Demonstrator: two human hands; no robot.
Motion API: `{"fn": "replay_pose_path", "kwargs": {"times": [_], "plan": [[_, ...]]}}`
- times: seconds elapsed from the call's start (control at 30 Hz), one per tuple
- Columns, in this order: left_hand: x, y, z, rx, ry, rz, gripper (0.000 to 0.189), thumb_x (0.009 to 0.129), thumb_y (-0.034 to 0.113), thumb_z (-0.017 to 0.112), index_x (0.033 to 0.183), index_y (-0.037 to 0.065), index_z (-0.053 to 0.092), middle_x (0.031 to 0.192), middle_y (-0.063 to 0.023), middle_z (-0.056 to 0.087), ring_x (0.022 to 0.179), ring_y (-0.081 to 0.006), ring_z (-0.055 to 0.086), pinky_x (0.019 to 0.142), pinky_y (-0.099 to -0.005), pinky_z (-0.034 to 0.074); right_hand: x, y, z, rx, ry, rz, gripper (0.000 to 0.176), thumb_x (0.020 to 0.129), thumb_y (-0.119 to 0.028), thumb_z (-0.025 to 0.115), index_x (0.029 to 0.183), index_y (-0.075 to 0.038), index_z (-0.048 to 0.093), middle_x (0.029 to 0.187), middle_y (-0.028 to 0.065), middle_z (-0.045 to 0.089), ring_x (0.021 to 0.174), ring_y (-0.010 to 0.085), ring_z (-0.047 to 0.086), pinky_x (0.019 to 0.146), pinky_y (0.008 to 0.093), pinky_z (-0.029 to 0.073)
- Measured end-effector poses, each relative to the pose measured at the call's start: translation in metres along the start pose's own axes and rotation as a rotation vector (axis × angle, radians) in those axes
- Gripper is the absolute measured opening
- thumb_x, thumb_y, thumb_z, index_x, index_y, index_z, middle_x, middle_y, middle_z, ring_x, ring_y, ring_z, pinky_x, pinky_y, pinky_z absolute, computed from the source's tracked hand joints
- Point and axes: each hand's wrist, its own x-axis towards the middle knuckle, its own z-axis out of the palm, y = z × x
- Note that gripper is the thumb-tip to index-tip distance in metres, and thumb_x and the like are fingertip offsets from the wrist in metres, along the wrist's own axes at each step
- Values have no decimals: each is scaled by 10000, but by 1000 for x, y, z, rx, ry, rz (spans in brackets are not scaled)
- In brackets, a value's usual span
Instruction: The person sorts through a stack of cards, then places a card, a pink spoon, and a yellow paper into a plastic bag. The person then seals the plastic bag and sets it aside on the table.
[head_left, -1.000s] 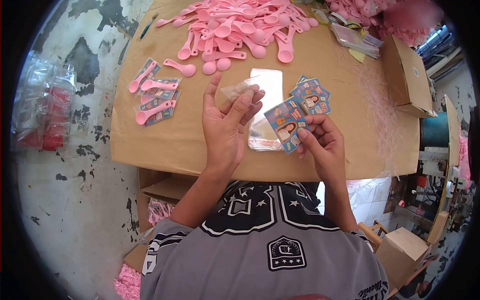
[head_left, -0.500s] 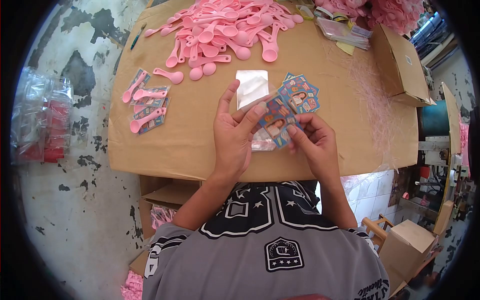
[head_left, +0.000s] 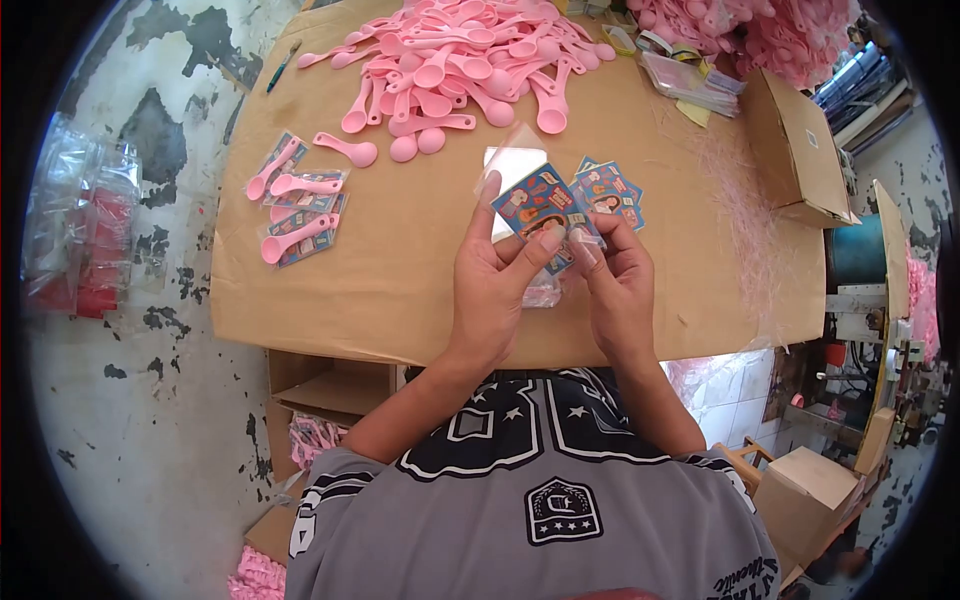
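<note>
A blue printed card is held up over the table, in a clear plastic bag whose loose end sticks out past the card's upper edge. My left hand pinches the card from the left, its thumb on the printed face. On the lower right corner, my right hand grips card and plastic between thumb and fingers. Behind them lies a stack of clear bags, partly covered. More blue cards lie fanned out just beyond my right hand.
Pink measuring spoons are heaped at the far side. To the left, several bagged cards with pink spoons overlap beside a loose spoon. A pen lies near the left edge. At the right stands a cardboard box.
The card has moved slightly up and left and turned more toward the camera. My left thumb has slid down to its lower part, close to my right thumb. The bag's loose end now shows above.
</note>
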Motion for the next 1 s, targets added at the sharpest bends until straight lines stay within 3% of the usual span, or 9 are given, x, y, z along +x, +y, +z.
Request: {"fn": "replay_pose_path", "kwargs": {"times": [0.17,0.27,0.37,0.57,0.77,0.87,0.97,1.0], "plan": [[5,4,-7,-63,3,50,700,1031,28,655,1628,-16,291,1378,-196,651,1183,-162,673,997,-322,565,-6,2,4,-3,-38,62,121,1036,-80,682,1119,4,654,1034,51,740,871,55,673,724,225,536],[10,19,-15,-204,-107,-70,564,1064,68,574,1587,-13,381,1535,-232,522,1396,-270,557,1141,-425,497,-10,3,4,-1,-39,147,112,1032,-89,690,1097,-2,660,949,36,729,806,50,658,673,213,516],[15,18,-9,-235,-116,2,509,1084,89,529,1572,13,410,1535,-241,518,1402,-335,553,1165,-455,485,-14,7,1,-26,-84,174,127,1022,-109,710,1082,-10,657,878,24,706,717,49,625,617,213,490],[17,8,-3,-416,-145,-4,456,1086,92,535,1538,95,474,1451,-228,579,1334,-323,606,1147,-467,513,-19,-9,17,69,-17,203,188,991,-165,766,1011,-31,635,796,2,658,640,34,573,550,208,432],[10,0,10,-360,-174,-80,486,1095,103,540,1568,137,436,1248,-158,685,1136,-244,694,1000,-409,592,-14,2,-3,-6,-28,219,188,967,-125,784,999,-52,613,835,2,648,691,52,597,581,230,458],[11,0,9,-372,-219,-43,524,1096,132,557,1593,160,394,1120,-118,689,1036,-199,697,936,-392,607,-14,11,-1,-16,22,106,209,932,-78,806,979,-58,604,963,23,644,767,52,591,610,226,465],[12,7,8,-376,-169,-20,550,1097,168,575,1607,172,369,1033,-74,663,954,-158,679,907,-384,603,-17,2,9,-324,115,-209,241,869,-21,828,1027,-50,647,1074,53,609,823,89,589,634,234,469],[13,8,5,-375,-127,-20,550,1098,177,578,1607,175,369,1021,-64,659,931,-149,670,894,-377,599,-16,0,7,-489,47,-350,273,848,-11,842,1043,-55,657,1108,53,589,851,107,589,651,238,474]]}}
